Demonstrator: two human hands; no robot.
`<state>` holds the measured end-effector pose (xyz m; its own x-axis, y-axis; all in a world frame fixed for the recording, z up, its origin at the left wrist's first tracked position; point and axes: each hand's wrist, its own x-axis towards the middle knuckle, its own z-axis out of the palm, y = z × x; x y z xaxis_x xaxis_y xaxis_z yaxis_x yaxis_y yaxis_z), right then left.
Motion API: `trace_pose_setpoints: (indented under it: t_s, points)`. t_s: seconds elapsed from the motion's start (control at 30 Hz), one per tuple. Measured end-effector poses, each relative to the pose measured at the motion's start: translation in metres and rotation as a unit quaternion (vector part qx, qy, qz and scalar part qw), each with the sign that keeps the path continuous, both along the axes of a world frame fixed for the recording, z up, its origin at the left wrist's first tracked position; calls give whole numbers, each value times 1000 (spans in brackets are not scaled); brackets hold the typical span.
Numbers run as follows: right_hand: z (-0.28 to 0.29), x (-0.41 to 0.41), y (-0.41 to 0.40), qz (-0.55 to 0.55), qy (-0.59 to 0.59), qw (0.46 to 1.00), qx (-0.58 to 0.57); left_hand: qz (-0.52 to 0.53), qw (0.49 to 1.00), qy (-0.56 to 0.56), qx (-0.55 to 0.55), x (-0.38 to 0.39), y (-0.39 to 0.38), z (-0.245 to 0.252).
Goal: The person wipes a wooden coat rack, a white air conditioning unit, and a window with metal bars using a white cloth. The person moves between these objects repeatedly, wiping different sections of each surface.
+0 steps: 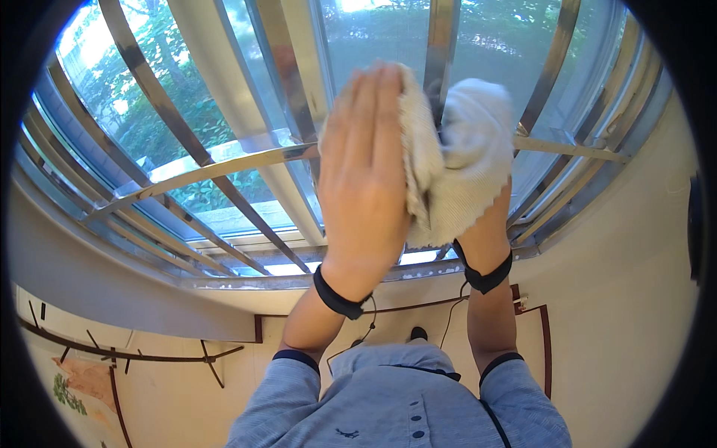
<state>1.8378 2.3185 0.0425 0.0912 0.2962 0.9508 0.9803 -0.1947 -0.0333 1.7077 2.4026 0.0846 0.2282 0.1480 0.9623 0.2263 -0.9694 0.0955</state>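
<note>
A pale ribbed cloth (459, 196) with a ragged edge is bunched in front of the window bars. My left hand (364, 173) lies along its left part, back of the hand up, with the fingers straight and close together. Cloth shows along that hand's right side and under the palm. My right hand (497, 210) is mostly hidden inside the cloth's right part; only skin near the wrist shows. Behind both hands runs an upright metal bar (442, 39), and the cloth covers its lower stretch. The fingertips and the cloth's upper right are blurred.
More metal bars (162, 112) and a crossbar (224, 167) form a grille before the glass window (386, 33). The sill rail (414, 273) runs below. A dark coat rack (157, 356) stands at lower left. Thin cables (455, 319) hang near both black wristbands (487, 274).
</note>
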Motion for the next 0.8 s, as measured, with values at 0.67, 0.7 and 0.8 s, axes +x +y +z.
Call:
trace_pose_setpoints:
  t_s: [0.67, 0.7, 0.8]
  points:
    - [2, 23, -8, 481, 429, 765, -12, -141, 982, 126, -20, -16, 12, 5]
    - [2, 24, -7, 476, 424, 771, -11, -130, 982, 136, -21, -17, 10, 3]
    - [7, 24, -4, 472, 442, 762, -24, -69, 986, 155, -7, -14, 8, -9]
